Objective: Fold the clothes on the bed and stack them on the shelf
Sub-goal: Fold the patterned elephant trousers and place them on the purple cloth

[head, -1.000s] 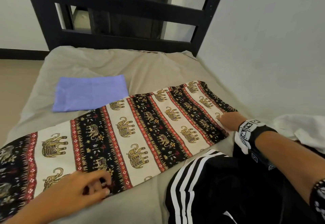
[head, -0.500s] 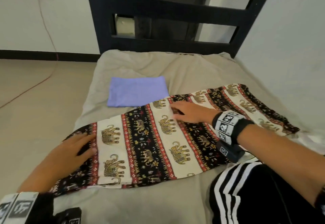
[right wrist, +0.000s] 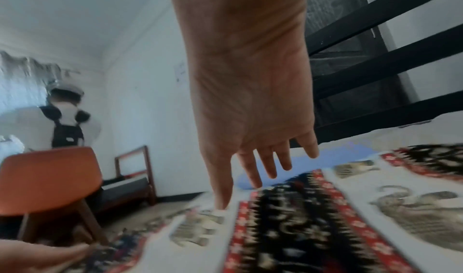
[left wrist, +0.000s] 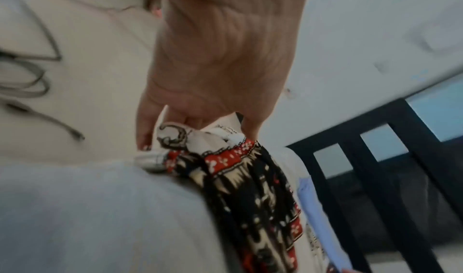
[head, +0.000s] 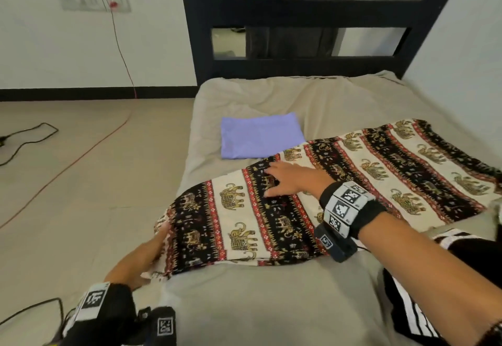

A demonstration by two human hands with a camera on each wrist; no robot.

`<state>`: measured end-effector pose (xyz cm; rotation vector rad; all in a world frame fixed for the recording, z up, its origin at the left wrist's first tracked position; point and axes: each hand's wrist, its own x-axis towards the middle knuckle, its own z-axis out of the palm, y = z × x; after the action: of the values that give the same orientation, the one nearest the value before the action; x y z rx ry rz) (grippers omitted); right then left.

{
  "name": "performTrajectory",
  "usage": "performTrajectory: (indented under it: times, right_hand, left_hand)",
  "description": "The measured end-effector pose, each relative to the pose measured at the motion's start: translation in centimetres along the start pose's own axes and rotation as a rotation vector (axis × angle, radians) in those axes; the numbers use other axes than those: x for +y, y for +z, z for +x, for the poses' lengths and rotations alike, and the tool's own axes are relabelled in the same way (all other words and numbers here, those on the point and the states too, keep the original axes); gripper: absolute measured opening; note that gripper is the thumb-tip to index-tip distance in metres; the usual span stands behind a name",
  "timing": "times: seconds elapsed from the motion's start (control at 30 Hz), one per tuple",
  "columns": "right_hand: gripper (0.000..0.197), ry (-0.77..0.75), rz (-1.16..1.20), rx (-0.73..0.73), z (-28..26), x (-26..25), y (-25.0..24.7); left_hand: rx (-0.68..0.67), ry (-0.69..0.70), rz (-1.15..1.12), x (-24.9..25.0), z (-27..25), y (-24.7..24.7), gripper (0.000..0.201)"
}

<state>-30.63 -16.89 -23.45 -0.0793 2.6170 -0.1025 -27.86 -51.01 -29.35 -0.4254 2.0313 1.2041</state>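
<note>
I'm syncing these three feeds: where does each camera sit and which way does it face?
Head: looks down the bed at both hands and wrist-bands.
Left wrist: along the left hand, which pinches the elephant-print cloth's corner.
Right wrist: along the right hand, flat on the cloth, toward an orange chair.
All share the cloth and the folded lilac cloth.

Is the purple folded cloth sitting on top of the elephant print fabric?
No, the purple folded cloth lies on the bedsheet beside the elephant print fabric.
</note>
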Motion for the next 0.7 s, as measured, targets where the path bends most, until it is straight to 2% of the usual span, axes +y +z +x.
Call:
performTrajectory:
  times: [0.07,0.17,0.2,0.3,0.37,0.4,0.47,0.53,0.63,0.7]
  right_hand:
    - [0.069,-0.066,0.034,0.049,-1.2,-3.3,-0.7]
    - [0.064,-0.166,0.08,0.114,-2.7,-8.0,-0.7]
    - [0.067,-0.205,0.102,0.116,-3.2,-9.6,-0.3]
    - [0.09,-0.324,0.21,0.157,-4.6,-14.0,2.2]
    - [0.107,-0.371,0.212,0.293,-5.3,-17.0,4.4]
    - [0.108,-0.374,0.167,0.373,-5.6,-18.3,5.4]
    - [0.095,-0.352,0.051,0.532,-5.9,-20.7,6.6]
    - [0.071,-0.308,0.028,0.653,-6.1,-21.9,6.6]
    - [0.044,-0.295,0.101,0.697,-6.8,-22.4,4.9]
    - [0.039,-0.309,0.092,0.723,-7.6,-22.6,3.8]
  left_hand:
    - [-0.09,0.0,-0.258,-0.2,-0.3,-0.5,0.066]
    - [-0.088,0.008,-0.486,0.1,-1.1,-1.4,0.038]
    - [-0.062,0.026,-0.531,0.2,-1.3,-1.8,0.033]
    - [-0.064,0.135,-0.632,0.8,-2.1,-3.0,0.052]
    - [-0.084,0.217,-0.653,1.7,-3.1,-3.1,0.04]
    - [-0.084,0.261,-0.652,2.1,-3.3,-3.0,0.03]
    - [-0.095,0.326,-0.669,2.8,-4.1,-2.8,0.017]
    - [-0.111,0.369,-0.717,3.5,-5.0,-2.7,0.016]
    - [-0.136,0.389,-0.812,3.6,-5.6,-2.5,0.015]
    - [-0.126,0.419,-0.798,4.0,-6.3,-2.7,0.014]
